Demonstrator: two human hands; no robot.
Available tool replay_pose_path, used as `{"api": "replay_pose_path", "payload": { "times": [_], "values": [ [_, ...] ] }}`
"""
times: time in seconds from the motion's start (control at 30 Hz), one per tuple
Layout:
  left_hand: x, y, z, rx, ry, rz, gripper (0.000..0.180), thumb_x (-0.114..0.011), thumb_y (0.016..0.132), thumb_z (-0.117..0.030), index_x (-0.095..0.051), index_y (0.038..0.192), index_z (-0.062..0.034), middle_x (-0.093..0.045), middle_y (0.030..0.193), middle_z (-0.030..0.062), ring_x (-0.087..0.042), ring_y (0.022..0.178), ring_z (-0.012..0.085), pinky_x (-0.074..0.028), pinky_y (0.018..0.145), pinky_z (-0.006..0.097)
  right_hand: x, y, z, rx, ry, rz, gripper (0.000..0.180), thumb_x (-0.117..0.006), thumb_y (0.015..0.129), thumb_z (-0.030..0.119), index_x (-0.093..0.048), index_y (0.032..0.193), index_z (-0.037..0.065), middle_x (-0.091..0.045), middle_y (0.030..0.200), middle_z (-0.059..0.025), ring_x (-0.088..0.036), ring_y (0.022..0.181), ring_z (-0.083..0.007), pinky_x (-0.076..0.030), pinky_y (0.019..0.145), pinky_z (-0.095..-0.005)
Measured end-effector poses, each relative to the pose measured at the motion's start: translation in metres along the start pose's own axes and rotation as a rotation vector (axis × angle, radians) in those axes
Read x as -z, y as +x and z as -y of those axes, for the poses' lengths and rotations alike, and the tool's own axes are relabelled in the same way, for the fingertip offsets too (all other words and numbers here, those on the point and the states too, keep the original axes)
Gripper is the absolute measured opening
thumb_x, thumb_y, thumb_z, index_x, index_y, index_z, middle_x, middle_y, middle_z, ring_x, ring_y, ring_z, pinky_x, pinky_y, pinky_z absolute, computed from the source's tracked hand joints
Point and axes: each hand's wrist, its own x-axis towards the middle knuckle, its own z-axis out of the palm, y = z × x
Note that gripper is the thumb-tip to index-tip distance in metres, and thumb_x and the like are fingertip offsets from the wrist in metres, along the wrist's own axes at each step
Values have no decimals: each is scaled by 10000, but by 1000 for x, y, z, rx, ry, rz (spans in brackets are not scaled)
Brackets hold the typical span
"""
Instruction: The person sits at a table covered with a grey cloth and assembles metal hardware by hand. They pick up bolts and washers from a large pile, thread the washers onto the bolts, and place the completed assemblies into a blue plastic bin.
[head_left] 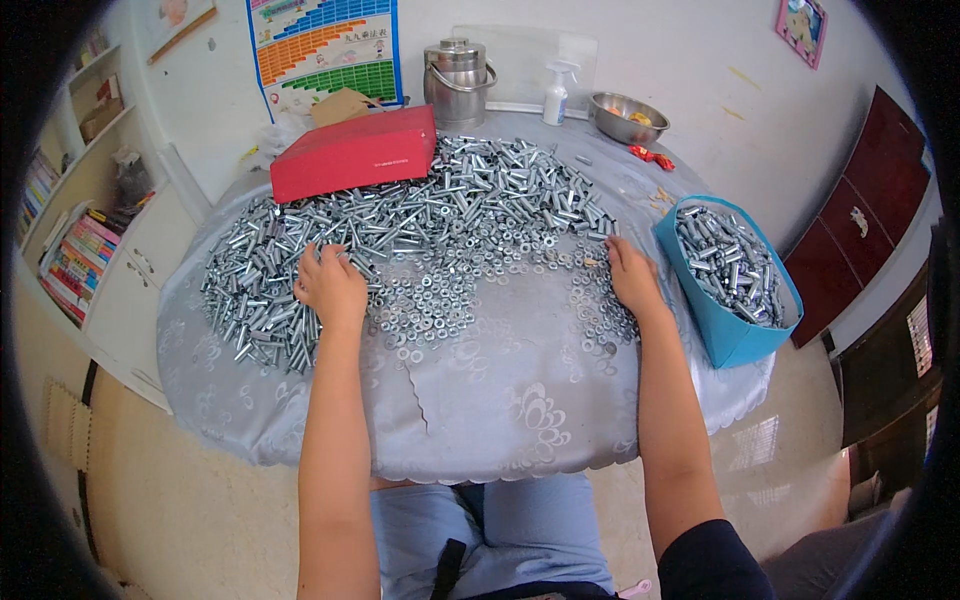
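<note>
Item: bolt heap (400, 215), mid-table, washers (440, 310) strewn nearer me. Left hand (332, 285): fingers curled into the bolts' edge. Right hand (632, 275): fingers flat on washers; whether either pinches anything, I cannot tell. Best practice, I judge: lift pieces singly.

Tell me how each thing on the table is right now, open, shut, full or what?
left hand: knuckles up, resting on the bolts.
right hand: flat on the washers.
bolts: loose, heaped.
washers: scattered flat.
blue bag: open, holding bolts.
red box: shut.
steel pot: lid on.
steel bowl: open.
</note>
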Motion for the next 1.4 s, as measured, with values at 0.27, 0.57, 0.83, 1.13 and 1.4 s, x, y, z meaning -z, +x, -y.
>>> {"api": "replay_pose_path", "payload": {
  "times": [0.27, 0.57, 0.83, 1.13, 1.4],
  "values": [
    [9, 0, -3, -19, 35, 296, 227, -523, 763, -93, -601, 970, -145, -534, 1119, 43, -531, 1008, 258, -334, 867, 471, -7, 4, -10, -77, 227, -111, 264, -488, 850, 106, -525, 1095, 15, -615, 1002, -181, -582, 940, -343, -441, 831, -383],
    [-1, 4, 8, -21, -191, 165, 180, -570, 742, -32, -592, 908, -96, -555, 947, 93, -547, 896, 296, -399, 771, 433, 5, 0, -5, -182, 166, -200, 194, -596, 759, 109, -591, 914, -8, -624, 889, -205, -595, 869, -354, -462, 753, -389],
    [-3, 9, 0, 29, -634, -18, 151, -561, 754, 7, -545, 903, -10, -564, 889, 147, -555, 785, 307, -438, 729, 389, 13, -2, -2, -199, 113, -246, 139, -581, 724, 71, -596, 843, 1, -620, 809, -203, -598, 795, -361, -467, 707, -396],
    [0, 7, 3, -134, -423, 36, 134, -574, 712, 24, -559, 829, -40, -557, 920, 133, -532, 860, 304, -423, 766, 382, 17, -3, 0, -291, 95, -227, 152, -591, 728, 70, -600, 876, 32, -629, 860, -169, -595, 830, -342, -460, 729, -396],
    [12, -3, -1, -164, -58, 233, 277, -598, 644, 24, -686, 789, -195, -548, 1122, 65, -358, 1171, 334, -237, 993, 458, 18, -4, 5, -310, -22, -149, 142, -536, 778, 104, -609, 890, 56, -631, 874, -161, -594, 839, -342, -465, 718, -399]
  ]
}}
